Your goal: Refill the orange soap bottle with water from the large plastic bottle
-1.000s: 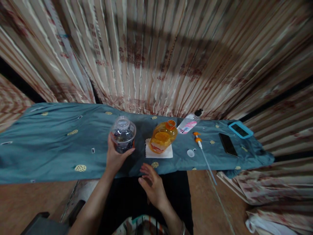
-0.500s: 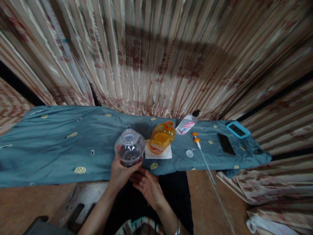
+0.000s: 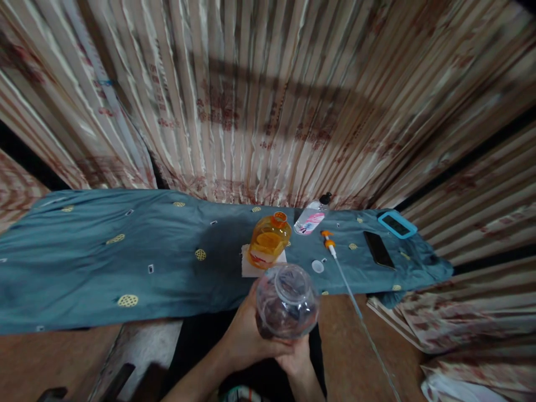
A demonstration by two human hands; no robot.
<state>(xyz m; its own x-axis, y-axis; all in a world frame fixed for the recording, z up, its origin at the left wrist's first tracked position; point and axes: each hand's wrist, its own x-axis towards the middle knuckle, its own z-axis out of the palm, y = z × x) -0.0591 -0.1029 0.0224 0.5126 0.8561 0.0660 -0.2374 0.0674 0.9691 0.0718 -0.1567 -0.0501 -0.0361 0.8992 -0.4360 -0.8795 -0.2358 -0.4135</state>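
My left hand is closed around the left side and lower edge of a clear plastic bowl, with its thumb along the near edge. The bowl's round base ring faces up towards me. My right hand is up against the bowl's underside, close to my left thumb; its fingers are hidden behind the bowl and my left hand. Just beyond the bowl, an orange see-through bottle with an open neck and amber liquid stands on a white paper.
An orange pump head with a long tube lies right of the bottle, beside a small white disc. Farther right are a clear bottle with a black cap, a phone and a blue-framed clock. A green-blue cloth covers the table.
The clear bowl has moved right and towards me in my left hand, off the tabletop's left side. My right hand has gone from beside it to beneath it. The view has shifted slightly.
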